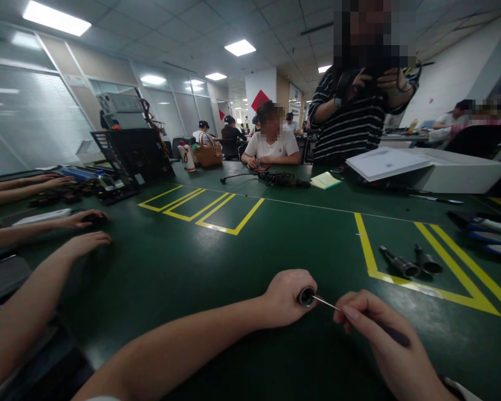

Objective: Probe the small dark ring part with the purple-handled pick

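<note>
Ahead, tabletop (317,239) separates held cylinder (306,297) from tape (364,245).

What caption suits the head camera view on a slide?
Left hand grips a hollow metal part; right hand holds a thin-shafted tool at its opening.

Your left hand (290,295) grips a metal socket (306,297), open end toward you. Your right hand (379,323) pinches a thin-shafted tool (328,303), tip at the socket's mouth; contact unclear. Green table (183,278): 2 shanked sockets (403,265) lie side by side within yellow tape (365,245), right. Across from you: 1 seated person (271,149) in white, 1 standing person (350,128) in stripes.
</note>
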The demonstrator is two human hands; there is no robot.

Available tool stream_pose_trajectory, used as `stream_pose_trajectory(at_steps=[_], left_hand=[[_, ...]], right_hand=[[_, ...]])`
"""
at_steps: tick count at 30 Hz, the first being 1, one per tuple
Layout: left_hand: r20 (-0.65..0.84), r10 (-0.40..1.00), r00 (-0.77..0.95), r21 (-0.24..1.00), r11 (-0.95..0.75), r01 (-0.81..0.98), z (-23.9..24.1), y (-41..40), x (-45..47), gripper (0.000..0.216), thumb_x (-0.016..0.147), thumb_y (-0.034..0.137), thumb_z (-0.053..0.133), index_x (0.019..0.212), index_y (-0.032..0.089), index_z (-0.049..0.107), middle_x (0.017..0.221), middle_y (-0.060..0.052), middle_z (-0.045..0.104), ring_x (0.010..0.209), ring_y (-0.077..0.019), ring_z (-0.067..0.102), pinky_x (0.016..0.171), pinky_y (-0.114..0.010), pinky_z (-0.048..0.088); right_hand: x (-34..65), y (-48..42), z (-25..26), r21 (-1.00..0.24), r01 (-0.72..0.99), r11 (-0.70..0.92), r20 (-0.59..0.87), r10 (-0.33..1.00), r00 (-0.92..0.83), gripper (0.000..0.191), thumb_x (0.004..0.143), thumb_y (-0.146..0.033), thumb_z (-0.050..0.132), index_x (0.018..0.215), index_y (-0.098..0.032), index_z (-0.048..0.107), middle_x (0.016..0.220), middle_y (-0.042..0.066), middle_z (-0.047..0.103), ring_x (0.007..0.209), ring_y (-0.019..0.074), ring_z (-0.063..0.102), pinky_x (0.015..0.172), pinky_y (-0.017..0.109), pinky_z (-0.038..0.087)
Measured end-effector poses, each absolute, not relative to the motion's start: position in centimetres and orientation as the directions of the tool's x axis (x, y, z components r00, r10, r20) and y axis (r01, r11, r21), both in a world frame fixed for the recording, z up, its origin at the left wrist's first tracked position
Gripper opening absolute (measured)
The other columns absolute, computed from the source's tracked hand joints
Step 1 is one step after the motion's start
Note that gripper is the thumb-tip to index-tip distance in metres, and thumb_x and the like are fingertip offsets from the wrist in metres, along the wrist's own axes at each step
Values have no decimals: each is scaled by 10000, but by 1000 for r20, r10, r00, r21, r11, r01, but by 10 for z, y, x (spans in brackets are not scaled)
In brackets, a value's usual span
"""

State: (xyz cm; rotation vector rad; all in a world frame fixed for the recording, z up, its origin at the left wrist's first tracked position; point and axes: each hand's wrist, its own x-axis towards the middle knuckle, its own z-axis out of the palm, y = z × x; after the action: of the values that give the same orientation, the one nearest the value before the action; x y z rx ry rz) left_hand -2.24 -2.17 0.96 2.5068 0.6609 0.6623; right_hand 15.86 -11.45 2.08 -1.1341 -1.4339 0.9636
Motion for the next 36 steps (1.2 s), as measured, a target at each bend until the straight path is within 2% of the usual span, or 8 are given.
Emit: stream_pose_trajectory(at_steps=[4,7,12,17,23,26,32,36], left_hand=[[309,573,759,500,-777,382,9,-22,-21,163,830,279,580,733,150,556,717,3,553,657,-107,506,607,-224,387],[297,559,774,475,-790,388,9,-22,-21,171,835,283,576,728,151,560,706,1,552,661,-113,505,608,-233,381],[314,524,792,517,-794,320,9,-20,-23,129,823,245,579,742,149,547,715,-3,554,677,-114,504,638,-234,400],[329,505,798,559,-785,266,9,-19,-23,133,811,227,579,718,148,526,701,4,543,668,-106,500,637,-222,404],[283,583,762,500,-767,402,6,-20,-21,139,824,264,582,743,155,552,729,0,551,679,-115,514,615,-229,386],[285,588,757,480,-771,419,6,-20,-21,156,831,274,576,732,157,551,718,3,547,667,-114,510,606,-230,378],[312,542,781,533,-780,328,7,-20,-22,124,816,224,577,723,152,536,708,5,543,677,-113,507,631,-227,392],[343,521,781,580,-772,261,7,-18,-22,152,816,239,577,707,148,522,696,10,538,673,-108,505,640,-221,403]], right_hand=[[153,-122,27,-855,358,375,358,927,-117,175,846,-308,552,719,-224,638,730,37,649,665,192,612,584,278,495],[154,-123,27,-841,383,382,350,924,-154,176,847,-309,549,719,-223,631,732,37,642,673,192,610,604,281,498],[159,-114,22,-966,163,202,194,979,-63,254,840,-371,557,666,-208,644,695,35,639,647,181,588,579,279,477],[155,-112,21,-993,-21,116,116,993,16,249,810,-387,590,654,-202,649,680,39,640,615,178,564,550,285,478],[155,-121,19,-914,304,268,257,964,-76,206,850,-355,545,734,-223,653,764,37,650,707,197,619,622,288,506],[154,-122,22,-879,365,305,289,952,-101,194,841,-355,555,729,-225,646,789,39,650,747,206,629,670,301,511],[154,-113,24,-986,118,118,122,992,22,273,800,-440,578,667,-218,666,722,45,670,741,222,623,664,312,496],[153,-111,21,-1000,-21,19,17,997,73,268,782,-442,590,638,-224,648,705,40,665,793,233,613,708,325,494]])
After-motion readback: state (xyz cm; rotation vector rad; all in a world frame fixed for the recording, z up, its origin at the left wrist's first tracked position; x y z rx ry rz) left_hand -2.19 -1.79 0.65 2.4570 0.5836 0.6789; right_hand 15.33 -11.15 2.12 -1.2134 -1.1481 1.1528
